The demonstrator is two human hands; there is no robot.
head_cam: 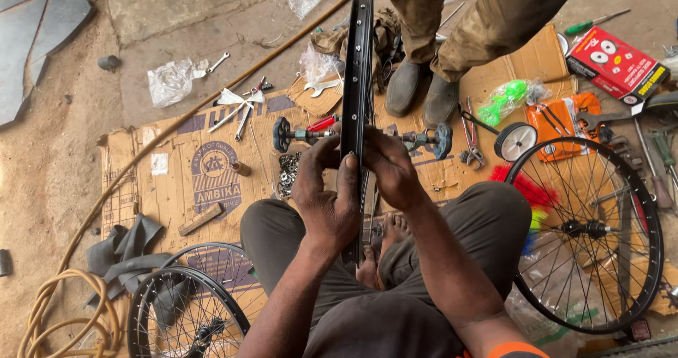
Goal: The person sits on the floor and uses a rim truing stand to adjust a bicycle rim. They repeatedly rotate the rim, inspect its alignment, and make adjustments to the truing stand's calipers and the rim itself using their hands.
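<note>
I see both my hands, left hand [326, 201] and right hand [390, 169], with fingers curled tight around the upright black wheel rim [357, 82] between them.

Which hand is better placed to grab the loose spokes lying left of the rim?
Left, likely. The left hand grips the upright rim on the spokes' side; the right hand sits across the rim from them.
</note>
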